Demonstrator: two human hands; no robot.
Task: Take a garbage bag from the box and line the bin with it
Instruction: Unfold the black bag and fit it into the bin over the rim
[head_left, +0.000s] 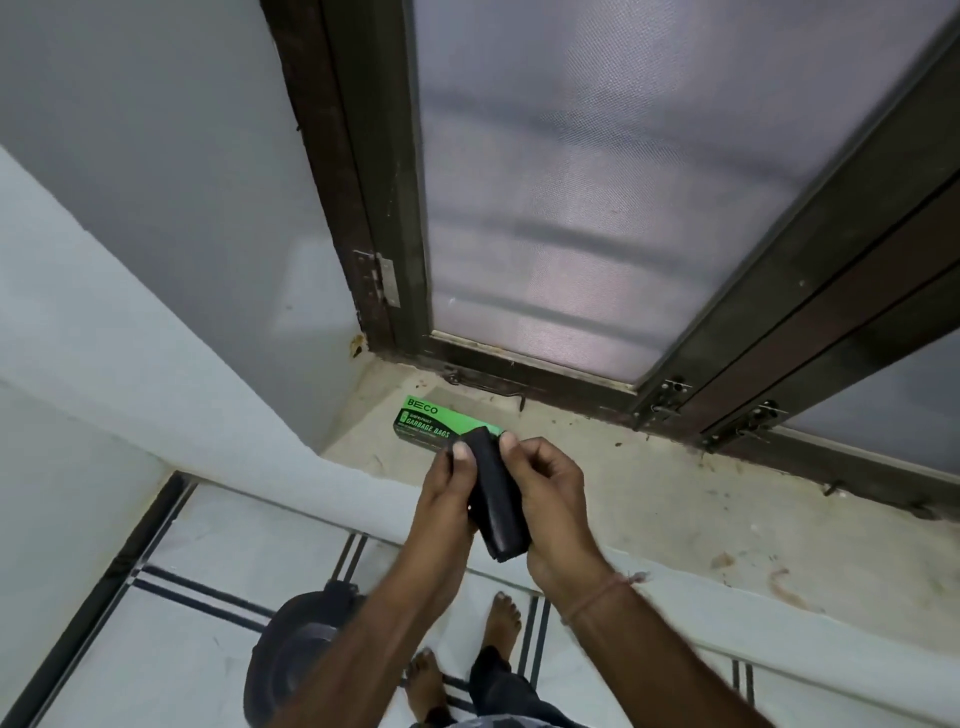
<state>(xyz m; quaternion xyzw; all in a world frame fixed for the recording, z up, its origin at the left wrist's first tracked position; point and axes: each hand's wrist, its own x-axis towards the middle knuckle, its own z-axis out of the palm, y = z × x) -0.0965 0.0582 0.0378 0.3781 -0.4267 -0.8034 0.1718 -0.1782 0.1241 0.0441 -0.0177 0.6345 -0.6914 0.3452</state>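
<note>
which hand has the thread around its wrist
The right hand, with a thin reddish thread tied at its wrist. The left hand has a bare wrist. Both grip the black bag roll.

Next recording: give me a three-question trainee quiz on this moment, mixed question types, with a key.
1. True or false: the black bag roll is held by both hands, left hand and right hand.
2. Where does the green box lie? A) on the ledge B) inside the bin C) on the tiled floor
3. Does the bin look lined yet?

Key: 1 true; 2 A; 3 no liner visible, though an arm hides part of it.
</note>
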